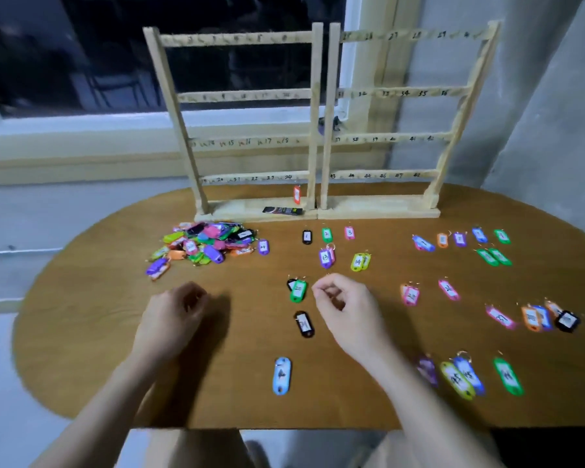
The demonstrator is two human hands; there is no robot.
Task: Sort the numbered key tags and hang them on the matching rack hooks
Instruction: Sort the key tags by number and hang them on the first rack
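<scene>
Key tags are spread over a brown table (115,332). A big pile (203,243) of mixed tags is seen at the left, just in front of the left rack (237,96). A second rack (402,92) is set right beside the first one, and numbers are written on the bars of both. One red tag (297,194) is hung on the bottom bar of the left rack, under 24. A small black strip (282,211) is laid on that rack's base. In the middle, tags 1 (306,237), 2 (327,234) and 3 (349,232) are laid in a row, with 13 (325,257) and 14 (359,261) behind them. A green tag (298,290) marked 20 is placed near the right hand (348,312), and a black tag (304,323) and a blue tag (282,375) lie closer to the body. More tags are set out in small groups on the right. The left hand (173,319) is held over the table with its fingers curled in; whether anything is held cannot be told. The right hand's fingers are curled too, and the thumb and first finger are pinched together, but what is pinched cannot be made out.
</scene>
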